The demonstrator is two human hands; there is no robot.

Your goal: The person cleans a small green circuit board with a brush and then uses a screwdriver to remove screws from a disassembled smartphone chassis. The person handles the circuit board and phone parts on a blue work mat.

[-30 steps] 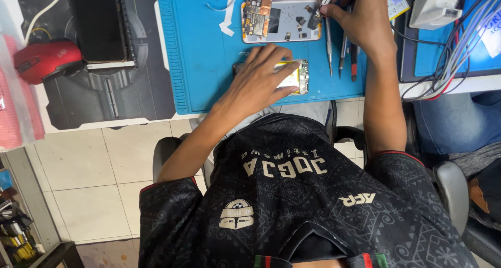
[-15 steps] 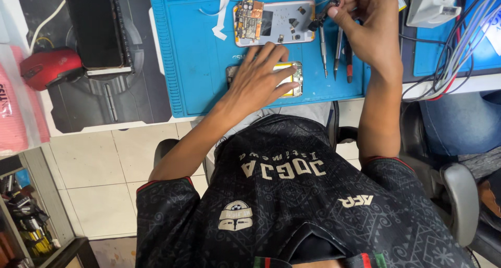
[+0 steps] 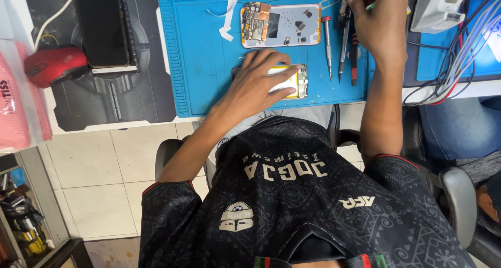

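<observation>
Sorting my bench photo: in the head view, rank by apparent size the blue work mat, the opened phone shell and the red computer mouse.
1. Blue work mat
2. Opened phone shell
3. Red computer mouse, clearly smaller, though partly hidden by a bag.

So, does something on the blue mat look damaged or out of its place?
The phone on the blue mat lies open, its circuit board and small loose parts bare. A white strip lies loose beside it. The left hand presses a second opened device. Nothing looks spilled.
</observation>
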